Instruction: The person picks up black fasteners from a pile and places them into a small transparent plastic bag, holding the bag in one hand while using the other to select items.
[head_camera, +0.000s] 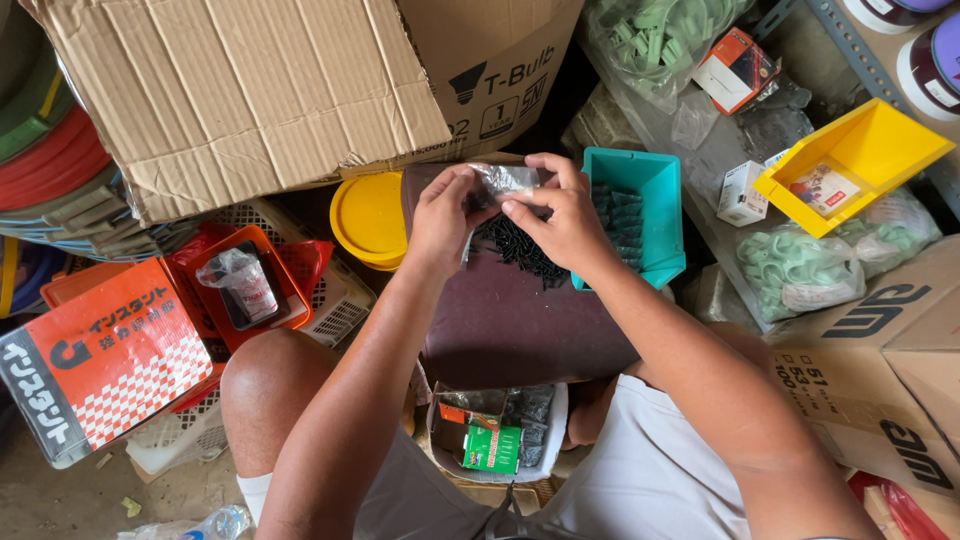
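Both hands, left hand (440, 215) and right hand (560, 222), pinch a small clear plastic bag (505, 182) at twelve o'clock over the dark maroon surface (510, 325). Black screws (520, 250) lie heaped just below it, a teal bin (640, 215) at three o'clock. Tipped or torn carelessly, the bag could scatter screws off the edge.

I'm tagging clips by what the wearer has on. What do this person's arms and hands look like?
Both arms are bare from the frame's edge to the fingertips: no sleeves, gloves, watch or rings show on the left hand or right hand. Nails are short.
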